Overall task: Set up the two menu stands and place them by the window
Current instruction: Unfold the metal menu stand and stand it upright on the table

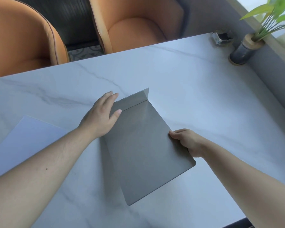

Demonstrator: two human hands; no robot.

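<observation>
A grey menu stand lies tilted over the middle of the white marble table, its short foot flap bent upward at the far end. My right hand grips the panel's right edge. My left hand rests on the stand's far left corner by the fold, fingers spread, thumb on top of the panel. A second flat pale sheet lies on the table to the left, partly under my left forearm.
Two orange chairs stand behind the table's far edge. At the far right by the window sill are a dark vase with a green plant and a small clear glass holder.
</observation>
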